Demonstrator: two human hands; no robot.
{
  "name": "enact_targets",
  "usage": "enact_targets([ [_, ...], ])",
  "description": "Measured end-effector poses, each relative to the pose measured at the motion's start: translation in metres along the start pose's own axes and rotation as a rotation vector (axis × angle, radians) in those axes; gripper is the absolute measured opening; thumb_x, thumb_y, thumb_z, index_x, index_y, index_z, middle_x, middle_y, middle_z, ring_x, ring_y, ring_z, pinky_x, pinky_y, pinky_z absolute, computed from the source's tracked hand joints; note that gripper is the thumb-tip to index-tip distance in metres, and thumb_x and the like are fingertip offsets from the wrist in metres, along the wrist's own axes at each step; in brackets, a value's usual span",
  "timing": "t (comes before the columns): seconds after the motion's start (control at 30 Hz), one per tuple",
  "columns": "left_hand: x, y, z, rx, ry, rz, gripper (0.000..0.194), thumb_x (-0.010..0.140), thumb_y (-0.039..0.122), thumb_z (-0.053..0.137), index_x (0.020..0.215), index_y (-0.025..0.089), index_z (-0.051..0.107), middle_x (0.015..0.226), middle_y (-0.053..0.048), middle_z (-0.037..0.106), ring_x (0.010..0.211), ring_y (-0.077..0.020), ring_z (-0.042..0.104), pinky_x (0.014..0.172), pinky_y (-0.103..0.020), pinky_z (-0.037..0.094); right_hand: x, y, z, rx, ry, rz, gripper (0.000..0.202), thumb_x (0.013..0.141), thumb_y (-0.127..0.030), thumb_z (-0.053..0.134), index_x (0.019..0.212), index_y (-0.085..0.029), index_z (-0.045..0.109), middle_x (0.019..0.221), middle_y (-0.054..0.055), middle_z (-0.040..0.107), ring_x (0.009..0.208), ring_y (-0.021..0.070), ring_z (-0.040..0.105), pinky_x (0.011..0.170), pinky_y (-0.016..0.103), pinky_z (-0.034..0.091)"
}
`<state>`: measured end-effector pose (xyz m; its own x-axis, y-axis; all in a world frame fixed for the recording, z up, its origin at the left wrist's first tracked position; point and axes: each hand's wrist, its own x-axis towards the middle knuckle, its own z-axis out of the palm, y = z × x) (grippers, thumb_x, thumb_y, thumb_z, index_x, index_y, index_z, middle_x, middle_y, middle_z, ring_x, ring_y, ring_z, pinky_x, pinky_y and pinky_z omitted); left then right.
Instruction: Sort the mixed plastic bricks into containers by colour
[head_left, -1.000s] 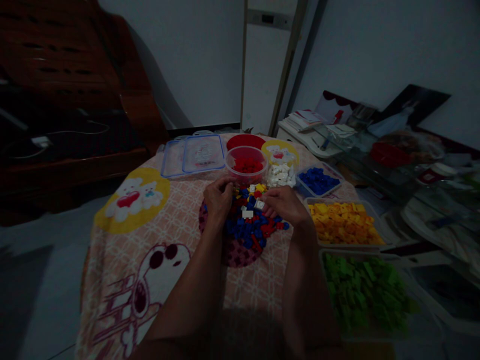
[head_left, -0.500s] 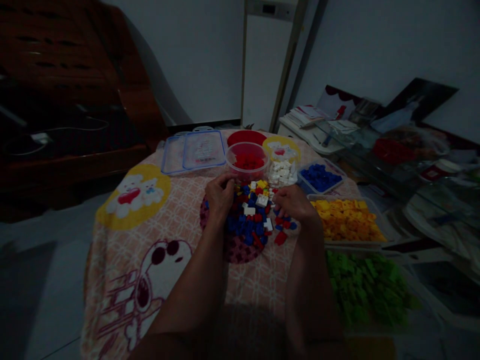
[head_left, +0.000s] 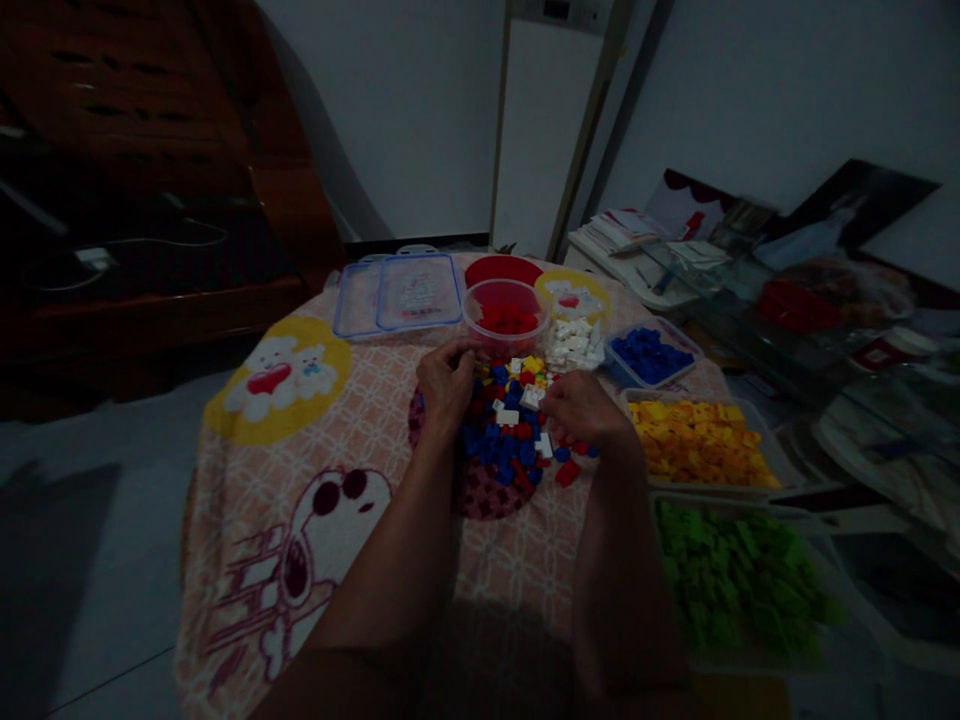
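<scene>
A mixed pile of toy building bricks, mostly blue with red, white and yellow ones, lies on the patterned tablecloth. At its left back edge is my left hand, thumb and fingers closed together; anything between them is hidden. My right hand reaches over the pile's right side with its fingers curled in a pinch. A white brick lies right at those fingertips, but I cannot tell whether they grip it. Just behind the pile stands a round clear tub with red bricks inside.
White bricks sit behind my right hand. Clear boxes of blue bricks, yellow bricks and green bricks line the right side. Blue-rimmed lids and a red round lid lie at the back.
The camera view has shifted slightly, moving the table a little to the right in the picture. My right hand has moved slightly left over the pile, toward the white brick. My left hand stays at the pile's edge.
</scene>
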<state>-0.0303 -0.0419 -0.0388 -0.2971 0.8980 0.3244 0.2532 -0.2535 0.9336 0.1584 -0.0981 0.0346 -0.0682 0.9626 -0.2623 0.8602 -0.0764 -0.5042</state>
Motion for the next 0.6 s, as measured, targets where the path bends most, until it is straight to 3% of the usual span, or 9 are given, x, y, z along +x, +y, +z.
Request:
enact_targets([
  [0.1,0.0,0.0,0.0,-0.005,0.002,-0.002,0.029,0.078,0.023,0.053,0.091,0.018,0.078,0.082,-0.003,0.077,0.076,-0.0176,0.07,0.074,-0.026,0.055,0.001,-0.009,0.009,0.103,-0.187,-0.011,0.031,0.087,-0.019,0.049,0.059,-0.017,0.063,0.054,0.005,0.066,0.046,0.0147,0.061,0.052,0.023,0.048],
  [0.3,0.0,0.003,0.0,-0.009,0.006,-0.021,0.029,0.078,0.024,0.053,0.091,0.017,0.078,0.082,-0.003,0.077,0.075,-0.0179,0.07,0.073,-0.027,0.056,0.002,-0.03,0.024,0.123,-0.236,-0.178,0.029,0.088,-0.023,0.051,0.064,-0.017,0.066,0.056,0.004,0.067,0.05,0.0137,0.062,0.055,0.022,0.047],
  [0.37,0.001,0.003,0.0,-0.008,0.015,-0.027,0.028,0.078,0.023,0.053,0.089,0.017,0.078,0.08,-0.002,0.077,0.074,-0.0182,0.07,0.072,-0.027,0.056,0.002,-0.031,0.02,0.115,-0.156,-0.216,0.027,0.088,-0.023,0.051,0.069,-0.016,0.068,0.061,0.003,0.069,0.056,0.0131,0.064,0.058,0.02,0.046],
  [0.53,0.002,0.001,0.0,-0.018,0.031,-0.045,0.028,0.077,0.022,0.054,0.089,0.018,0.078,0.079,-0.002,0.076,0.075,-0.0184,0.07,0.074,-0.027,0.056,-0.006,-0.02,0.002,-0.064,0.22,-0.122,0.021,0.086,-0.021,0.055,0.079,-0.016,0.074,0.075,0.005,0.072,0.074,0.0169,0.066,0.067,0.023,0.043],
  [0.6,0.002,0.002,0.0,-0.028,0.031,-0.057,0.028,0.077,0.021,0.054,0.09,0.017,0.078,0.078,-0.002,0.076,0.075,-0.0184,0.07,0.074,-0.027,0.055,-0.013,-0.015,0.002,-0.08,0.276,-0.087,0.02,0.085,-0.021,0.056,0.083,-0.016,0.075,0.076,0.005,0.072,0.076,0.0175,0.065,0.067,0.023,0.042],
])
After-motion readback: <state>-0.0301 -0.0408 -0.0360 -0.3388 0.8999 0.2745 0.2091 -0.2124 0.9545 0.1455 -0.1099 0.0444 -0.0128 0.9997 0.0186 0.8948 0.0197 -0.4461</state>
